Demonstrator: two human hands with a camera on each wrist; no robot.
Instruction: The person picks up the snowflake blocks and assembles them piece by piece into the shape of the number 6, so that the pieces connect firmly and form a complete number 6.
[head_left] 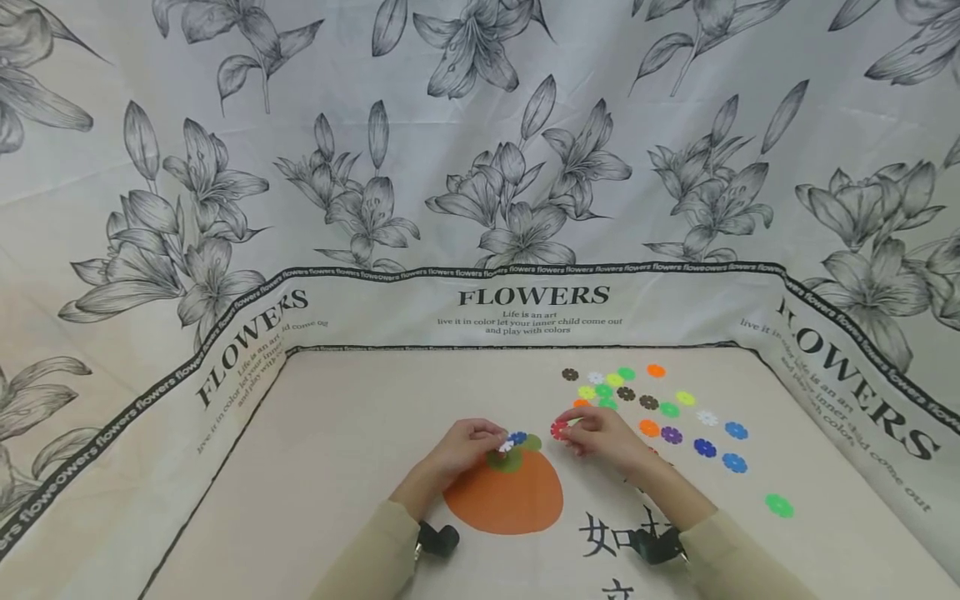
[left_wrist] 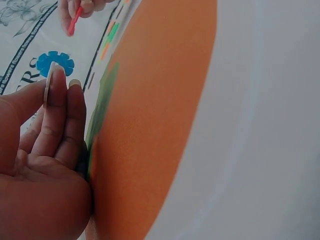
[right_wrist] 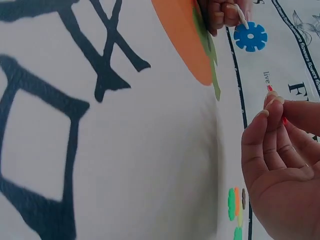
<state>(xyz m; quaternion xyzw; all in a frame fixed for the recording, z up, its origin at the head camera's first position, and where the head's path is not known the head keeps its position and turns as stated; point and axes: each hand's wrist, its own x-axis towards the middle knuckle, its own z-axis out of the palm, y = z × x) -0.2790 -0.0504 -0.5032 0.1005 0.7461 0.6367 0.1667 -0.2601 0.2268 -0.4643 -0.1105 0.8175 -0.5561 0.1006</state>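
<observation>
Between thumb and fingers, my left hand (head_left: 467,446) pinches a white notched flower-shaped disc (head_left: 506,447). A blue notched disc (right_wrist: 243,38) is joined to that white one and stands at an angle to it, past the fingertips. To the right, my right hand (head_left: 602,435) pinches a red notched disc (head_left: 557,430) by its edge. In the right wrist view, fingertips cover most of the red disc. A short gap separates the red disc from the joined pair. Both hands are above the upper part of an orange fruit print (head_left: 504,497) with green leaves.
Loose notched discs in several colours lie at the back right, among them a purple disc (head_left: 671,435), a brown disc (head_left: 570,375) and a green disc (head_left: 779,506). Black printed characters (head_left: 606,533) mark the pale tabletop cloth. A flower-print curtain (head_left: 525,308) encloses the far side.
</observation>
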